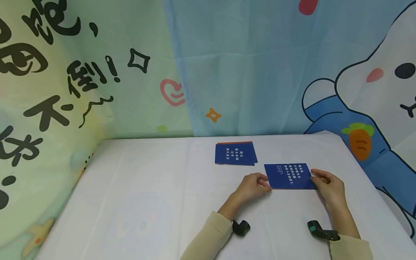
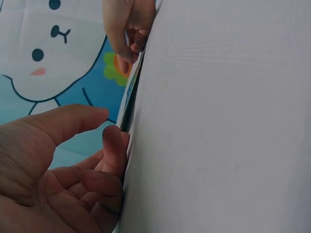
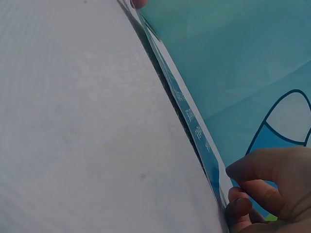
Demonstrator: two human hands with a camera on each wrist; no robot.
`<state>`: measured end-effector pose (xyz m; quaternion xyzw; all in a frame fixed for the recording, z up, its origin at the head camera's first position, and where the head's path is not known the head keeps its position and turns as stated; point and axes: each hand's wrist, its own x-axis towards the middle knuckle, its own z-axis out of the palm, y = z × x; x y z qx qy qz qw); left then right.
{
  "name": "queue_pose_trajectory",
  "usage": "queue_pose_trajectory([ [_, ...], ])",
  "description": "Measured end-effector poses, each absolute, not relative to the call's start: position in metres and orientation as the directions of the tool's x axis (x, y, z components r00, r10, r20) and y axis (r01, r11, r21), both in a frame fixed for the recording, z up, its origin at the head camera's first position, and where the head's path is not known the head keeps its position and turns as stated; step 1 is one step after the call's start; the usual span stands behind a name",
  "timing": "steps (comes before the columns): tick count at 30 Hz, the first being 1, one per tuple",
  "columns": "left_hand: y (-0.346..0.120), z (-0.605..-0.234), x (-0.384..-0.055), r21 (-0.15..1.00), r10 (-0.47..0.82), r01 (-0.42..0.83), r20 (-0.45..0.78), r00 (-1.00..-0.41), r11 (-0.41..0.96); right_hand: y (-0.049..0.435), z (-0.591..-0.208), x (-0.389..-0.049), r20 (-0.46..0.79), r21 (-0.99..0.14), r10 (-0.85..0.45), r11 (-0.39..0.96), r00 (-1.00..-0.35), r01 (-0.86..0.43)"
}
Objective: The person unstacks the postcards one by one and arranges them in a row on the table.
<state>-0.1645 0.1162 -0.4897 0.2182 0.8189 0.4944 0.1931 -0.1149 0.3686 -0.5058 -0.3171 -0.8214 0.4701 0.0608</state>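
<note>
A dark blue card (image 1: 290, 176) with white printed characters lies almost flat over the white table. At its right edge, my right hand (image 1: 330, 187) pinches the card near the corner between thumb and fingers. The right wrist view shows the card (image 3: 194, 124) nearly edge-on, with the right hand (image 3: 272, 189) at its near end. My left hand (image 1: 251, 187) is at the card's left edge, fingers loosely bent. In the left wrist view, a gap separates the left hand's (image 2: 63, 165) thumb from its fingers, whose tips are beside the card (image 2: 129, 109).
Beyond the left hand, a small stack of similar blue cards (image 1: 235, 153) lies slightly fanned, with an orange edge showing at the back. The white-covered table (image 1: 146, 195) ends against a printed cloth backdrop (image 1: 243, 72). A dark device is strapped at each wrist.
</note>
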Motion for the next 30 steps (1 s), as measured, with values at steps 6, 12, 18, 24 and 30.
queue_pose_trajectory([
  [6,0.113,-0.489,-0.163,0.899,0.554,0.152,-0.113,-0.825,0.41,0.366,-0.508,-0.115,-0.191,-0.816,0.581,0.354,-0.791,0.457],
  [12,0.109,-0.488,-0.162,0.909,0.554,0.133,-0.121,-0.824,0.396,0.363,-0.503,-0.115,-0.205,-0.863,0.63,0.244,-0.749,0.442],
  [18,0.107,-0.489,-0.163,0.901,0.551,0.128,-0.136,-0.824,0.414,0.362,-0.495,-0.113,-0.231,-0.922,0.677,0.077,-0.698,0.38],
  [24,0.103,-0.489,-0.165,0.9,0.556,0.13,-0.138,-0.82,0.415,0.36,-0.49,-0.113,-0.266,-0.937,0.672,-0.011,-0.692,0.35],
  [30,0.096,-0.487,-0.167,0.899,0.547,0.136,-0.127,-0.828,0.415,0.357,-0.486,-0.116,-0.274,-0.937,0.668,-0.023,-0.691,0.35],
])
